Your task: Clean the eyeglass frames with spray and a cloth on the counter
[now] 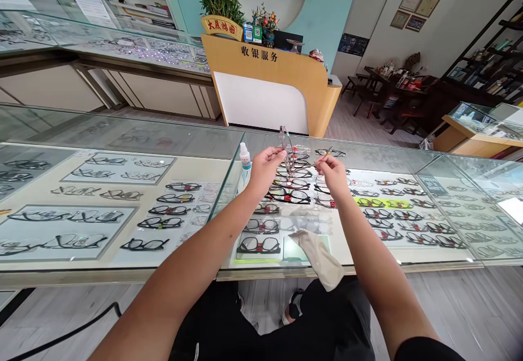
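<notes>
My left hand (267,166) is closed on a pair of thin-rimmed glasses (286,142), held upright above the glass counter. To its right, my right hand (333,171) pinches a slim part at the glasses' other side; whether it is a temple arm or a small tool is too small to tell. A white spray bottle (245,159) stands on the counter just left of my left hand. The beige cloth (318,257) lies over the counter's near edge, partly hanging down.
Beneath the glass counter top (196,151) are rows of eyeglasses (159,222). Beyond it stands a wooden cashier desk (261,59) with plants. Another display case (482,124) is at the right, near a dark table and stools.
</notes>
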Tool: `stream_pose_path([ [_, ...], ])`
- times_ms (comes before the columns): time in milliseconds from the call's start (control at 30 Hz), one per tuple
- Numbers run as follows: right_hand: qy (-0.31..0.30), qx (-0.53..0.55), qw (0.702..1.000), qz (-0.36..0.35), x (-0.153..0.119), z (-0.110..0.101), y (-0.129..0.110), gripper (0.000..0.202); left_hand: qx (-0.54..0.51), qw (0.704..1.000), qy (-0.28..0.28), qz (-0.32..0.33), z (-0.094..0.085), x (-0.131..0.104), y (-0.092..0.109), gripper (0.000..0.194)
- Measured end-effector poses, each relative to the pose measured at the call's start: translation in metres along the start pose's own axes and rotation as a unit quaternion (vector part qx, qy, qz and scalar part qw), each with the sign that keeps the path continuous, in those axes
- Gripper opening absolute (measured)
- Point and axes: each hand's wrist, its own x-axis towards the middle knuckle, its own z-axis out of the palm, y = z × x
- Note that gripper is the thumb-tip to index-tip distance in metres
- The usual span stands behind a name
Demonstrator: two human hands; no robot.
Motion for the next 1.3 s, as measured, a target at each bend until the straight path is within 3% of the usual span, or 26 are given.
stream_pose_path([
  [233, 0.030, 0.064, 0.995, 0.068, -0.002, 0.003, 0.001, 0.026, -0.085, 0.996, 0.033, -0.022, 0.000, 0.001, -0.001, 0.050],
  [433, 0.005, 0.021, 0.994, 0.109, -0.006, 0.002, -0.004, 0.040, -0.009, 0.995, 0.070, 0.074, -0.001, 0.000, 0.001, 0.044],
  [600, -0.103, -0.012, 0.994, -0.036, -0.030, 0.016, -0.021, 0.033, 0.065, 0.987, 0.059, 0.135, 0.003, -0.010, 0.004, 0.033],
  [767, -0.173, -0.079, 0.976, -0.107, -0.051, 0.034, -0.022, 0.056, 0.134, 0.973, 0.027, 0.185, 0.009, -0.026, 0.005, 0.028],
  [1000, -0.114, -0.124, 0.977, -0.133, -0.049, 0.029, -0.016, 0.063, 0.236, 0.943, -0.008, 0.234, 0.005, -0.027, 0.004, 0.026],
  [1300, 0.016, -0.025, 0.989, -0.142, -0.039, 0.019, -0.025, 0.079, 0.314, 0.919, -0.068, 0.230, 0.001, -0.024, 0.003, 0.024],
])
